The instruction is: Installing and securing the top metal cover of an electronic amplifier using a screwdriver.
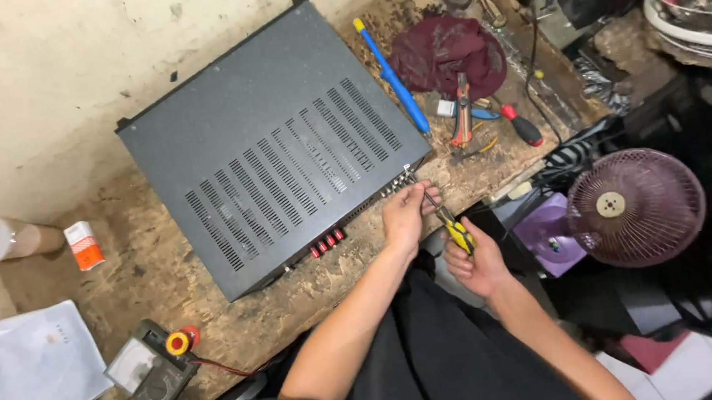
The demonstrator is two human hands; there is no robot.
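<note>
Holding a yellow-and-black handled screwdriver (457,233), the right hand (477,265) is closed tight around it. The left hand (405,213) pinches its thin metal tip against the near right corner of the big grey metal box with slots (273,147). The lid looks still on. Tools crowd the far right; the wooden table's (152,273) near edge is close.

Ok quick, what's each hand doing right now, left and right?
Left hand: closed around the screwdriver shaft, steadying it at the rear edge of the grey metal case.
Right hand: closed on the yellow-and-black screwdriver handle.
</note>
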